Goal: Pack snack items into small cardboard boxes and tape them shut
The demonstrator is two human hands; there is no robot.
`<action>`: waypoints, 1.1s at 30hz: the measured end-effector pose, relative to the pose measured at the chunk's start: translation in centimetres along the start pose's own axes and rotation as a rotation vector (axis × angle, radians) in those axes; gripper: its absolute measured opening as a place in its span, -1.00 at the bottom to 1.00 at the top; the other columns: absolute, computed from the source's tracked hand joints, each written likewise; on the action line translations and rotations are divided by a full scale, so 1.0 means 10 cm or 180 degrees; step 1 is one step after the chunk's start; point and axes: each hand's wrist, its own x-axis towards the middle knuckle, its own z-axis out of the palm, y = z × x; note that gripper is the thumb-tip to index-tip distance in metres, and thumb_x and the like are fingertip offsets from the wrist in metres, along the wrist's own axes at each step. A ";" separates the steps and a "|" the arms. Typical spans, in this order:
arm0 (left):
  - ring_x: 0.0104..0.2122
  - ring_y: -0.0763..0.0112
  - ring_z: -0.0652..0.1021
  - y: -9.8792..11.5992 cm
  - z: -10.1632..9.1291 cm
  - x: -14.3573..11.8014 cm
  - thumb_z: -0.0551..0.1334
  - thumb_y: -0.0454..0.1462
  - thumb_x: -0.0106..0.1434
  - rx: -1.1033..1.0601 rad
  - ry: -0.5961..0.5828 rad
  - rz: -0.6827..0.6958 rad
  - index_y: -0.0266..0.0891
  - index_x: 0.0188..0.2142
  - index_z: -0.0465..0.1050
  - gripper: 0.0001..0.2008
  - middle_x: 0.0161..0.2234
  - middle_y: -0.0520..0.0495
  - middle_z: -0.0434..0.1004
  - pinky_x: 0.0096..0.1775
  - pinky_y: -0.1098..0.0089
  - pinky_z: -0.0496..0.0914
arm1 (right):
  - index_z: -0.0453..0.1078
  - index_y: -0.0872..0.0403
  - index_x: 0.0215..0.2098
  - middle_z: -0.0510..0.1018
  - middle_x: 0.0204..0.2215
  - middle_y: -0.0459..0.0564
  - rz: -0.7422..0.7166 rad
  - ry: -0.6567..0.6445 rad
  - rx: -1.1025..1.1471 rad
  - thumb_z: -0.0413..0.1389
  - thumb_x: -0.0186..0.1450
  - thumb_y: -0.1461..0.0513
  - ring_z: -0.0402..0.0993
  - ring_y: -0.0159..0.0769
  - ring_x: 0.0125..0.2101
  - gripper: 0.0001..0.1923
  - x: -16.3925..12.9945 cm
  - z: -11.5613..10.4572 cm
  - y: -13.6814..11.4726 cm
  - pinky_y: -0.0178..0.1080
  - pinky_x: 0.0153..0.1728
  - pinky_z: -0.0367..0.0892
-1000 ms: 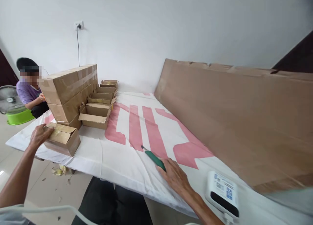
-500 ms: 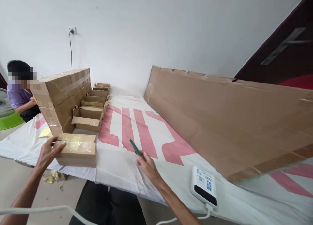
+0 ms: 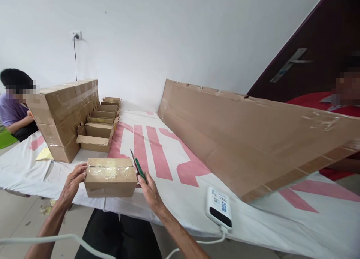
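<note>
Carton (image 3: 111, 176) was noted lower left of centre; stacked boxes (image 3: 63, 125) were ranged behind, frame left; cardboard sheet (image 3: 247, 142), right.

One head-worn cam, pointed fwd & down across the cloth-covered table (image 3: 185, 201) toward the white wall (image 3: 180, 37) opp. Wearer's L hand (image 3: 72, 182) and R hand (image 3: 149, 191) sit close, below ctr; wall's well beyond. FOV's wide, near table edge to wall. Door (image 3: 306, 52) leans at R: cam roll or lens distortion, hard to say which.
</note>
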 end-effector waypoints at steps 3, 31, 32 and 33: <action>0.20 -0.14 0.52 -0.02 -0.06 0.06 0.36 0.16 0.22 0.0022 -0.0158 0.0042 -0.21 -0.13 0.72 -0.48 0.30 -0.28 0.44 -0.05 0.20 0.57 | 0.43 0.01 -0.13 0.59 -0.28 0.04 -0.0044 0.0000 -0.0102 0.10 0.36 -0.28 0.54 -0.08 -0.24 -0.44 -0.01 -0.01 0.00 -0.08 -0.17 0.53; 0.22 -0.09 0.52 0.04 0.13 0.13 0.48 -0.04 0.17 -0.0042 -0.0882 0.0292 -0.16 -0.05 0.69 -0.60 0.35 -0.25 0.42 0.00 0.23 0.60 | 0.46 0.01 -0.08 0.54 -0.32 -0.02 -0.0312 -0.0114 -0.0618 0.06 0.41 -0.17 0.46 -0.13 -0.27 -0.53 0.00 -0.34 -0.05 -0.14 -0.19 0.44; 0.22 -0.10 0.52 0.03 0.13 0.13 0.48 -0.07 0.16 -0.0071 -0.0883 0.0267 -0.16 -0.05 0.69 -0.61 0.35 -0.25 0.41 -0.03 0.25 0.61 | 0.48 0.02 -0.09 0.53 -0.34 -0.03 -0.0368 -0.0108 -0.0678 0.06 0.41 -0.16 0.44 -0.15 -0.30 -0.54 0.01 -0.38 -0.12 -0.16 -0.21 0.42; 0.22 -0.10 0.52 0.02 0.13 0.12 0.48 -0.09 0.16 -0.0090 -0.0880 0.0259 -0.16 -0.05 0.69 -0.62 0.35 -0.24 0.41 -0.04 0.25 0.62 | 0.50 0.02 -0.10 0.51 -0.37 -0.05 -0.0419 -0.0125 -0.0746 0.06 0.42 -0.15 0.41 -0.18 -0.33 -0.54 0.02 -0.41 -0.21 -0.18 -0.24 0.40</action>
